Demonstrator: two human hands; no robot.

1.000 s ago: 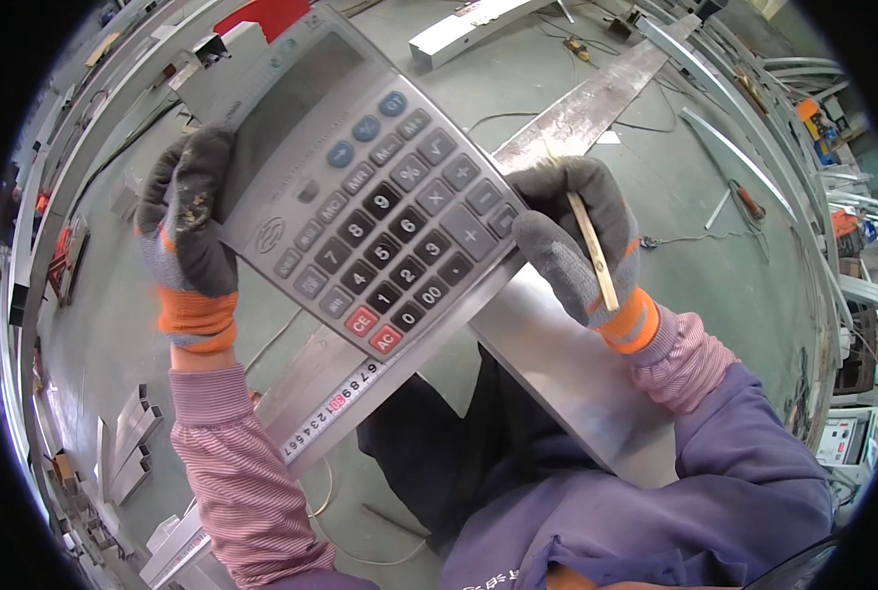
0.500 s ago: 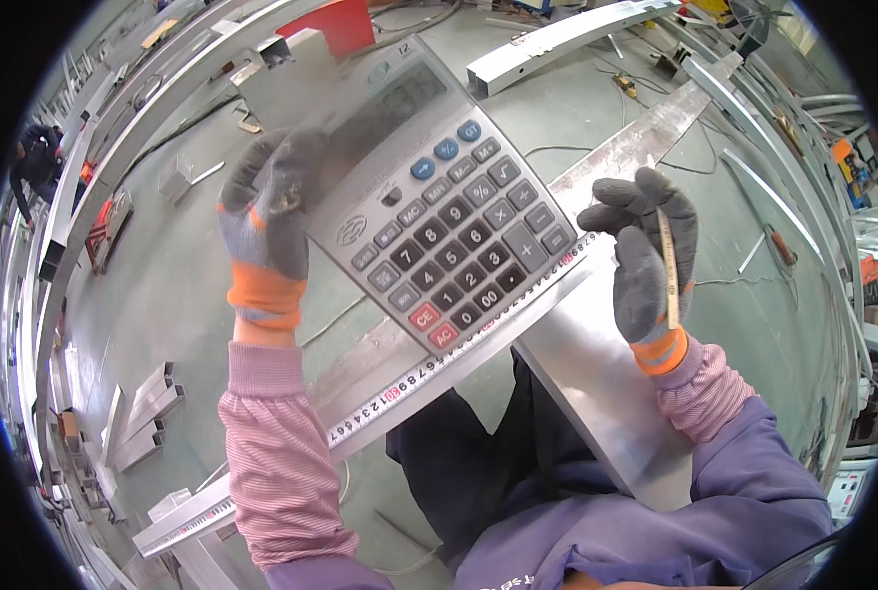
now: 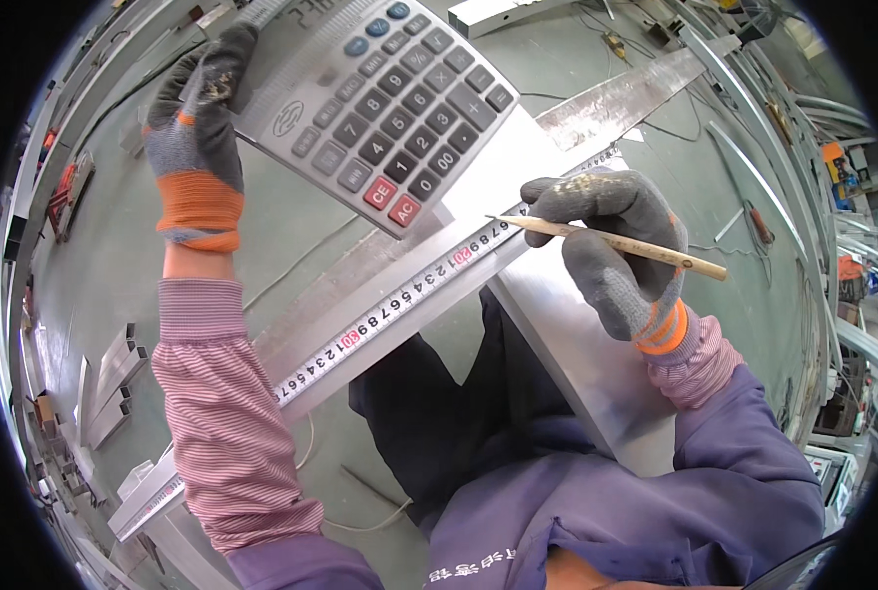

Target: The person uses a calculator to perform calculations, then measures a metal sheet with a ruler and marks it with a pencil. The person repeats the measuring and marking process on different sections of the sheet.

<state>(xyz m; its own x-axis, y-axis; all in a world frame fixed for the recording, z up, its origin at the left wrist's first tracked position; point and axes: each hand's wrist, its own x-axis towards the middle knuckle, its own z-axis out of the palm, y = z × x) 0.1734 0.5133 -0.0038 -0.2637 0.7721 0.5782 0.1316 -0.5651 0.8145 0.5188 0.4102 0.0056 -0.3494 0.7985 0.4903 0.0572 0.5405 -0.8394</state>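
My left hand [image 3: 195, 138], in a grey glove with an orange cuff, grips the left edge of a large grey calculator [image 3: 380, 103] and holds it up, tilted, above the work. My right hand [image 3: 616, 251], gloved the same way, holds a thin wooden pencil [image 3: 621, 244] whose tip points left at a long metal ruler [image 3: 399, 300]. The ruler lies diagonally along a long aluminium profile [image 3: 611, 103]. A flat metal sheet [image 3: 576, 354] lies under my right hand, over my lap.
Short aluminium offcuts [image 3: 109, 383] lie on the grey floor at the left. More long metal profiles [image 3: 754, 157] and a red-handled tool [image 3: 758, 224] lie at the right. Cables run across the floor. My dark trousers show below the ruler.
The calculator has risen up and to the left with my left hand. My right hand has turned the pencil from upright to nearly level and brought its tip to the ruler.
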